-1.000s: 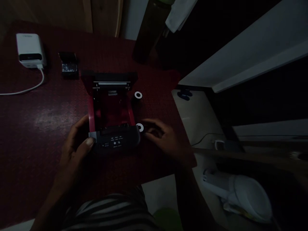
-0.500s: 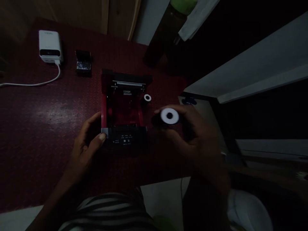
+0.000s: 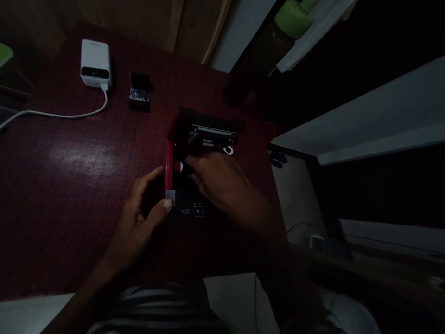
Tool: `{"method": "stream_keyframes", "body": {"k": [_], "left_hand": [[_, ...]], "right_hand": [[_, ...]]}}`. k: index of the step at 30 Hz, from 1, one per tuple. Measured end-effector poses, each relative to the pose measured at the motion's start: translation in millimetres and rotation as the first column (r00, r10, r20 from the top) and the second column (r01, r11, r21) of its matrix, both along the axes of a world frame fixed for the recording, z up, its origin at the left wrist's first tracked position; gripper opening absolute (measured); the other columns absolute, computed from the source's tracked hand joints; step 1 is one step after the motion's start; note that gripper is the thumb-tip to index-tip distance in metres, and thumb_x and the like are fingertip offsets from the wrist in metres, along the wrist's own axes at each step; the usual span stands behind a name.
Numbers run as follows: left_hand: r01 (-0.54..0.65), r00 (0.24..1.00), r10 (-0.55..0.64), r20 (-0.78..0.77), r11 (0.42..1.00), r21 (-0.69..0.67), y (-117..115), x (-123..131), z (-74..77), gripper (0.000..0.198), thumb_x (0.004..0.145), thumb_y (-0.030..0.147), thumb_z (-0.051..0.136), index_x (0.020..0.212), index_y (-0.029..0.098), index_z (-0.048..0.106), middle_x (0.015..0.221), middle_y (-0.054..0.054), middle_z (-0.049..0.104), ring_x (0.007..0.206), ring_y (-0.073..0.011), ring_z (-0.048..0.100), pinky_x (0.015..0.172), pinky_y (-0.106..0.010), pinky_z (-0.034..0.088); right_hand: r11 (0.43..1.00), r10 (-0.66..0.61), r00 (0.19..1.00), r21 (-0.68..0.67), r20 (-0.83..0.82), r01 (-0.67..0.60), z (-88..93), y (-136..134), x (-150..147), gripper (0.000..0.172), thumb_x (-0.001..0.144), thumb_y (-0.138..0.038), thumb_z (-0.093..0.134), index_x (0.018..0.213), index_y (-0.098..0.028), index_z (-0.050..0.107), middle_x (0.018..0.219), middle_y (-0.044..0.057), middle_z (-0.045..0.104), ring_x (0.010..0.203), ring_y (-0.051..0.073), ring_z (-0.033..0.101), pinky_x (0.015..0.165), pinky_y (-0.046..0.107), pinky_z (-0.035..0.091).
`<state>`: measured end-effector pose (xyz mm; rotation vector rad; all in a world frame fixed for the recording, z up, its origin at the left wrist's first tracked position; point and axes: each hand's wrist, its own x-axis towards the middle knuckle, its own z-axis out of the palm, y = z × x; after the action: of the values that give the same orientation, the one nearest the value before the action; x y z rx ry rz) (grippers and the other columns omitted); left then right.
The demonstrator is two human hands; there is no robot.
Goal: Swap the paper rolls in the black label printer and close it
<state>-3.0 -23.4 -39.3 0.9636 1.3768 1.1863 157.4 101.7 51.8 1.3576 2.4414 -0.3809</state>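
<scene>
A red and black device (image 3: 169, 162) lies on the dark red table with its lid raised at the back. My left hand (image 3: 144, 213) grips the device's left side, its thumb on the grey front corner and its fingers along the outer wall. My right hand (image 3: 217, 178) reaches into the open compartment, fingers closed on a black roll (image 3: 187, 169) whose white end shows near the left wall. Much of the roll is hidden by the hand and the dark. Behind that hand, a second roll with a white end (image 3: 228, 150) stands at the device's right side.
A white power bank (image 3: 96, 62) with a white cable (image 3: 62, 115) is at the back left. Near it sits a small black holder (image 3: 140, 93). A bottle with a green cap (image 3: 294, 19) stands at the back right, by a pale wall.
My right hand has moved left with the roll, from beside the device into its compartment. My left hand still holds the device's left side. The view has shifted, so things appear farther right.
</scene>
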Motion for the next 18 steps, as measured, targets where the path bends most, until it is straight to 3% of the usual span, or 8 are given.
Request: {"method": "stream_keyframes", "body": {"k": [5, 8, 11, 13, 16, 18], "left_hand": [[-0.003, 1.000, 0.003, -0.009, 1.000, 0.001, -1, 0, -2.0, 0.066, 0.105, 0.060, 0.080, 0.164, 0.033, 0.069, 0.170, -0.009, 0.067, 0.162, -0.0395, 0.059, 0.134, -0.058, 0.049], [0.002, 1.000, -0.002, 0.012, 1.000, -0.022, -1, 0, -1.4, 0.065, 0.106, 0.060, 0.080, 0.164, 0.035, 0.068, 0.170, -0.009, 0.067, 0.161, -0.0396, 0.060, 0.134, -0.059, 0.049], [0.000, 1.000, 0.000, 0.012, 1.000, -0.021, 0, 0, 0.7, 0.064, 0.105, 0.059, 0.080, 0.163, 0.034, 0.068, 0.167, -0.009, 0.069, 0.160, -0.0395, 0.061, 0.136, -0.058, 0.048], [0.000, 1.000, 0.001, 0.008, 1.000, -0.008, 1, 0, 1.8, 0.064, 0.105, 0.058, 0.080, 0.162, 0.032, 0.069, 0.165, -0.010, 0.071, 0.159, -0.0399, 0.063, 0.135, -0.057, 0.050], [-0.001, 1.000, 0.001, 0.000, 1.000, 0.011, 2, 0, 1.7, 0.061, 0.106, 0.056, 0.079, 0.161, 0.031, 0.069, 0.166, -0.009, 0.071, 0.159, -0.0388, 0.063, 0.132, -0.054, 0.054], [-0.004, 1.000, 0.004, 0.002, 1.000, 0.017, 2, 1, 1.2, 0.060, 0.107, 0.055, 0.079, 0.161, 0.031, 0.069, 0.167, -0.008, 0.071, 0.161, -0.0375, 0.062, 0.132, -0.052, 0.053]], "right_hand": [[1.000, -0.006, 0.999, 0.002, -0.052, 0.006, -17.7, 8, 6, 0.029, 0.113, -0.008, 0.060, 0.125, -0.020, 0.083, 0.118, 0.011, 0.088, 0.106, 0.027, 0.085, 0.082, 0.033, 0.055], [0.998, -0.002, 0.975, 0.059, -0.223, 0.016, -31.2, 5, 18, 0.028, 0.111, -0.007, 0.064, 0.125, -0.022, 0.084, 0.117, 0.009, 0.088, 0.106, 0.026, 0.084, 0.088, 0.035, 0.060], [0.996, 0.050, 0.877, 0.084, -0.478, -0.011, -35.0, 1, 35, 0.038, 0.109, -0.005, 0.062, 0.130, -0.027, 0.085, 0.122, 0.005, 0.089, 0.110, 0.025, 0.084, 0.095, 0.037, 0.065], [0.991, 0.135, 0.793, 0.080, -0.594, -0.109, -31.0, -1, 46, 0.043, 0.110, -0.005, 0.057, 0.132, -0.029, 0.086, 0.124, 0.003, 0.090, 0.112, 0.024, 0.085, 0.099, 0.038, 0.067], [0.958, 0.262, 0.683, 0.096, -0.682, -0.271, -22.9, -5, 55, 0.042, 0.112, -0.005, 0.056, 0.133, -0.026, 0.086, 0.125, 0.005, 0.091, 0.115, 0.022, 0.083, 0.102, 0.038, 0.068], [0.955, 0.272, 0.677, 0.102, -0.684, -0.280, -20.3, -7, 56, 0.036, 0.112, -0.005, 0.059, 0.126, -0.024, 0.087, 0.120, 0.005, 0.090, 0.110, 0.022, 0.081, 0.098, 0.038, 0.068]]}}
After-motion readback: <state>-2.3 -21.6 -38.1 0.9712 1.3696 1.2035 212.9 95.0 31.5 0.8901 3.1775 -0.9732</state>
